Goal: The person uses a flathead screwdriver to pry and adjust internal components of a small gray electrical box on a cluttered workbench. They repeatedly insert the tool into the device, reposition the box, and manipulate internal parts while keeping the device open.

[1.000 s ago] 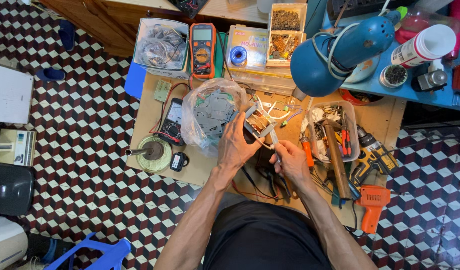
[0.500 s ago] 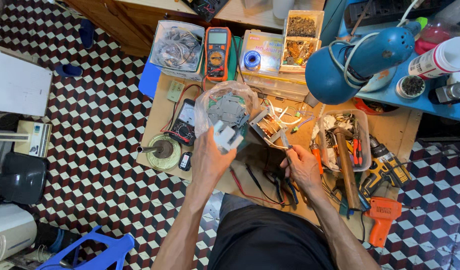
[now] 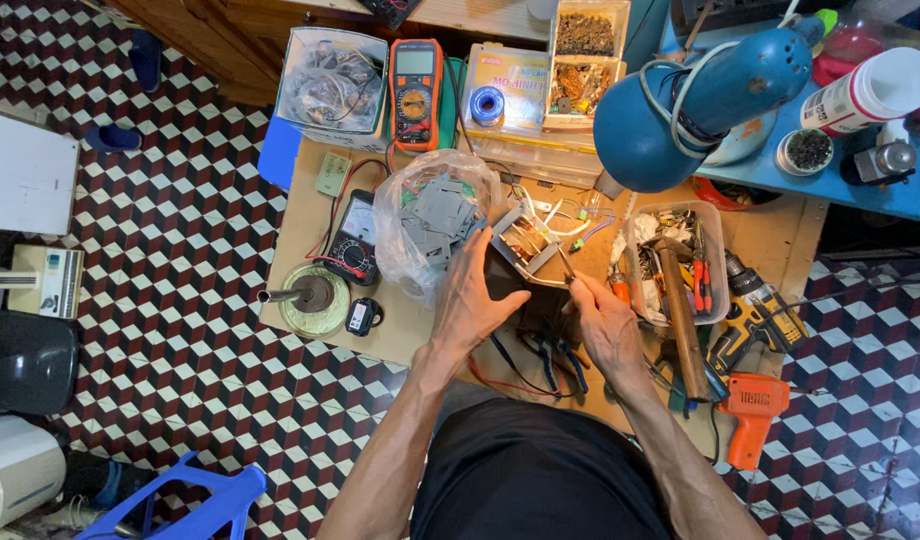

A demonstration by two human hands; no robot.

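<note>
A round brass-coloured metal stand with a dark stub (image 3: 307,297) sits at the left edge of the bare plywood worktop (image 3: 310,200); just beside it lies a small black multimeter with a dial (image 3: 351,240), red leads looping from it; behind, an orange-cased digital multimeter (image 3: 416,92) lies flat; next comes a crinkled clear plastic bag of grey moulded plastic parts (image 3: 432,218), glossy and slumped. The left hand (image 3: 475,298) rests against the bag's right side, fingers spread and curved, its fingertips touching the near end of a small open-framed electrical assembly with white and coloured wires (image 3: 528,243), which sits tilted at the middle of the worktop between both hands; the right hand (image 3: 598,322) is pinched shut on a thin metal tool (image 3: 568,268) whose tip meets the assembly's near corner; further right stands a clear plastic tub of hand tools (image 3: 675,262); above it hangs a smooth blue enamelled lamp shade (image 3: 670,110); at the far right lies an orange plastic power tool (image 3: 752,405).
</note>
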